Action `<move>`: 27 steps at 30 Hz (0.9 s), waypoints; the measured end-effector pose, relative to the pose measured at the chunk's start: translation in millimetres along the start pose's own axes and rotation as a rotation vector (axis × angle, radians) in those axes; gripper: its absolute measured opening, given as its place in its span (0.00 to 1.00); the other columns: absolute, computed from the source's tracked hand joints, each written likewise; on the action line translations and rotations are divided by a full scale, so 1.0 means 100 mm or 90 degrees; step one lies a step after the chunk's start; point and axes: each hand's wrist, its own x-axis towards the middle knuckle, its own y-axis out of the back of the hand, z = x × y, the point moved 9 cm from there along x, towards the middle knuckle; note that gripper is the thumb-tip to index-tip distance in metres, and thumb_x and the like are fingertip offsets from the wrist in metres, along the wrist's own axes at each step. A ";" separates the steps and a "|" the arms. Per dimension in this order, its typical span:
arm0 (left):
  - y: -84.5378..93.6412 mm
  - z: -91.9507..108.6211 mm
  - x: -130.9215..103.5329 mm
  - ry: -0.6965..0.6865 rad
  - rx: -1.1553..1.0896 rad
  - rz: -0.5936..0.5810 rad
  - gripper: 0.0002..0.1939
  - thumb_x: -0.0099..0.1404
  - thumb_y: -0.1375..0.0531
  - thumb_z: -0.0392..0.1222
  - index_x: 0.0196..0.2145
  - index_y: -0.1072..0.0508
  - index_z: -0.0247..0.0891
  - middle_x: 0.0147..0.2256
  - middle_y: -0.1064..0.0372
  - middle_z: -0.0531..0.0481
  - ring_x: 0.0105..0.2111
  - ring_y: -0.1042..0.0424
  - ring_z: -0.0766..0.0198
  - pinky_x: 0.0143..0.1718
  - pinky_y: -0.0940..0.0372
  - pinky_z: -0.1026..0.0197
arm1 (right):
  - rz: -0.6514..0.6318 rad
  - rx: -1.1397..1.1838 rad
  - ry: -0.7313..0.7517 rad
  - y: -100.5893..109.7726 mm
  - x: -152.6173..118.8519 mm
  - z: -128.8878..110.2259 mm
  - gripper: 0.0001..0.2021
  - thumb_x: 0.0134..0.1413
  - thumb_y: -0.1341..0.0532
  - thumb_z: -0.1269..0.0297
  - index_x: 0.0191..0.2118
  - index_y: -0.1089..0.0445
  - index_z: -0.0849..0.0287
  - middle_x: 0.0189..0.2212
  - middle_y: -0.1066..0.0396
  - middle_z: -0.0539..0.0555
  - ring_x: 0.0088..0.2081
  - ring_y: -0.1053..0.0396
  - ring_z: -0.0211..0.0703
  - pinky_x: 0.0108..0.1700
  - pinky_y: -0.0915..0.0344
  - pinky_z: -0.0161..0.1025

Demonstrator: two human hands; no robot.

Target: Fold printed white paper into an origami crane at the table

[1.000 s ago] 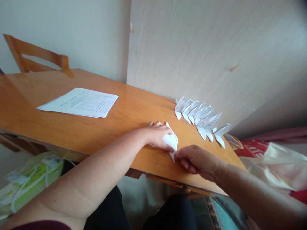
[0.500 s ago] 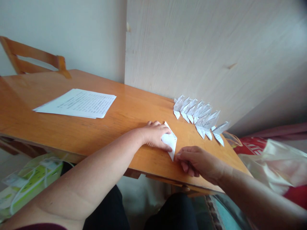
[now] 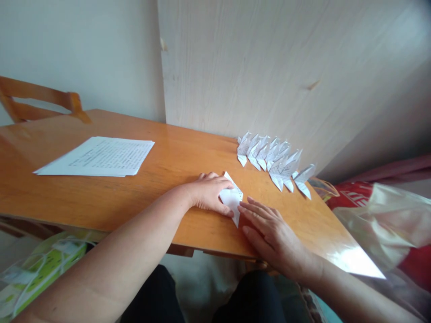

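Note:
A small piece of folded white paper [image 3: 231, 198], with a line of print along one edge, lies on the wooden table near its front edge. My left hand [image 3: 211, 194] grips it from the left, thumb at the lower part and fingers over the upper part, partly hiding it. Just to the right of the paper, my right hand [image 3: 266, 224] lies with its fingers stretched out. Its fingertips are at the paper's right edge; whether they touch it I cannot tell. Behind both hands stand several folded paper pieces [image 3: 281, 166] in a row, each with raised pointed flaps.
A stack of printed sheets [image 3: 97, 157] lies on the left of the table [image 3: 188, 152]. A wooden chair [image 3: 40, 94] stands beyond it. A pale panel [image 3: 235, 67] rises behind the table. Bags [image 3: 380, 215] sit off the right end, and a green patterned bag [image 3: 47, 269] hangs low at left.
My right hand has gone from curled fingers to fingers stretched flat beside the paper. My left hand keeps its grip. The camera view has shifted slightly.

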 end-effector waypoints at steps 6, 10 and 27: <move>0.01 -0.02 -0.01 0.029 0.005 -0.007 0.44 0.47 0.38 0.73 0.59 0.36 0.57 0.64 0.41 0.52 0.61 0.46 0.43 0.60 0.50 0.45 | -0.067 -0.022 0.026 -0.12 -0.04 -0.03 0.28 0.68 0.47 0.58 0.70 0.49 0.54 0.69 0.47 0.58 0.70 0.54 0.57 0.68 0.54 0.63; 0.02 0.00 -0.02 0.029 -0.001 -0.012 0.43 0.47 0.39 0.74 0.58 0.35 0.57 0.63 0.40 0.52 0.60 0.44 0.44 0.59 0.49 0.46 | -0.095 -0.039 0.037 -0.14 -0.05 -0.05 0.31 0.68 0.46 0.53 0.71 0.51 0.53 0.69 0.48 0.56 0.71 0.56 0.57 0.69 0.59 0.64; 0.03 0.00 -0.03 0.010 -0.009 -0.012 0.48 0.45 0.39 0.75 0.61 0.37 0.55 0.64 0.41 0.52 0.62 0.46 0.45 0.62 0.50 0.46 | -0.112 -0.062 0.065 -0.15 -0.07 -0.11 0.34 0.65 0.46 0.46 0.71 0.51 0.54 0.68 0.47 0.58 0.70 0.55 0.58 0.70 0.63 0.64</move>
